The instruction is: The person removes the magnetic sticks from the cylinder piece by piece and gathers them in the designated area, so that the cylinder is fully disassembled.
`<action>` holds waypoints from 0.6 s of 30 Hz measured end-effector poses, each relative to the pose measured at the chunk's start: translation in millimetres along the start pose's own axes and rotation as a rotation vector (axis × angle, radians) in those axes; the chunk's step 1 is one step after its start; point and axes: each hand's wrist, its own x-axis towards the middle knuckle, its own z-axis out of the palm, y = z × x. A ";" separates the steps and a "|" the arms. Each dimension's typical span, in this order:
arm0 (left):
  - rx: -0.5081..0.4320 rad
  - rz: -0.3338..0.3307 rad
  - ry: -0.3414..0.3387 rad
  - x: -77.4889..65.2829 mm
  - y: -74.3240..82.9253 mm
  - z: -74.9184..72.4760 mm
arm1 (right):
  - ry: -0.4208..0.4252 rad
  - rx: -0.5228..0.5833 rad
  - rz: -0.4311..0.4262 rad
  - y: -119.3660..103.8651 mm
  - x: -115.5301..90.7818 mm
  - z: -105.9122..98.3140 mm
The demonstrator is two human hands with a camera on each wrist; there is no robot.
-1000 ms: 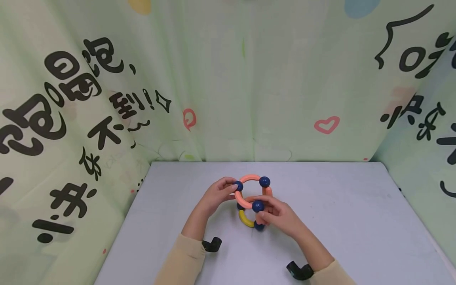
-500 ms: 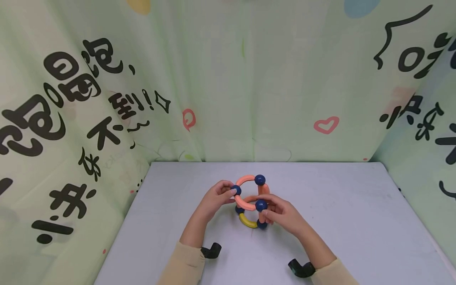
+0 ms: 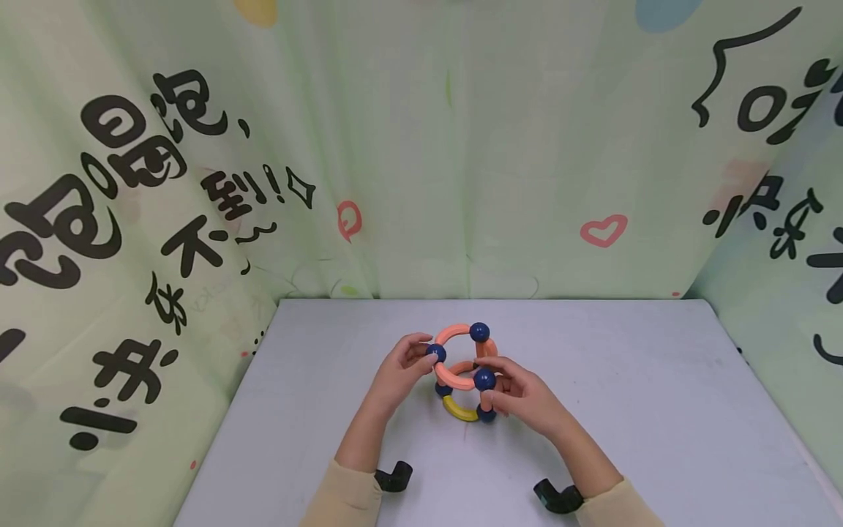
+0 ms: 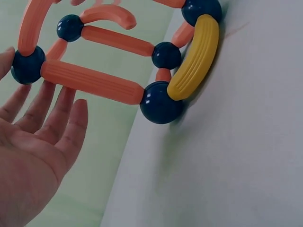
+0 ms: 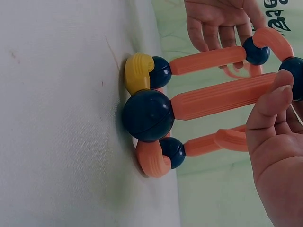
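Step in hand: likely steadying and lining up the upper ring of a toy frame (image 3: 454,379), made of dark-blue balls and ridged salmon-orange rods, plastic by the look.
Loose-ended part: a curved salmon-orange rod (image 4: 112,14), joined at one end to the far upper ball (image 4: 70,28), dark blue and round; other end attached to nothing in the left wrist view.
Next move: seems to call for holding the frame firm while swinging that free end round to the front-right upper ball (image 3: 484,379); could pull other joints apart if forced.
Left hand (image 3: 396,375): pinches the left upper ball (image 3: 436,354) between thumb and fingers.
Right hand (image 3: 525,393): grips the straight salmon-orange upright rod (image 5: 222,97) close beneath the front-right upper ball; contact with the loose-ended rod impossible to tell.
Hands to each other: apart, on opposite sides of the frame.
Frame's place: between both hands, upright, apparently standing on the pale lavender-grey tabletop (image 3: 632,410).
Curved bright-yellow rod (image 3: 459,409): low on the near side, linking two lower balls, below both hands and touched by neither.
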 end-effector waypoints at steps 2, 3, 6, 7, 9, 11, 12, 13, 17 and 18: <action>0.009 0.017 -0.013 -2.7 -1.1 1.2 | 0.012 -0.017 0.012 -0.4 0.0 0.6; 0.015 0.026 -0.019 -4.0 -1.6 1.7 | 0.018 -0.027 0.012 -0.5 0.0 0.9; 0.035 0.050 -0.041 -7.2 -3.2 2.7 | 0.034 -0.055 0.002 -0.5 -0.1 1.8; 0.045 0.061 -0.037 -8.1 -3.4 3.1 | 0.038 -0.061 0.000 -0.4 -0.1 2.0; 0.076 0.096 0.029 -10.2 -3.2 3.8 | 0.044 -0.067 -0.004 0.1 -0.2 2.2; 0.076 0.121 0.154 -13.3 -2.4 5.0 | 0.050 -0.075 -0.011 0.3 0.0 2.3; 0.069 0.129 0.226 -15.0 -2.0 5.8 | 0.052 -0.077 -0.012 0.4 0.0 2.3; 0.050 0.141 0.283 -16.9 -2.0 6.9 | 0.054 -0.082 -0.015 0.5 0.1 2.2; 0.030 0.177 0.360 -22.1 -3.2 12.6 | 0.065 -0.105 -0.020 -0.5 0.0 1.8; 0.050 0.192 0.336 -22.9 -4.1 13.9 | 0.067 -0.108 -0.020 -0.8 0.0 1.6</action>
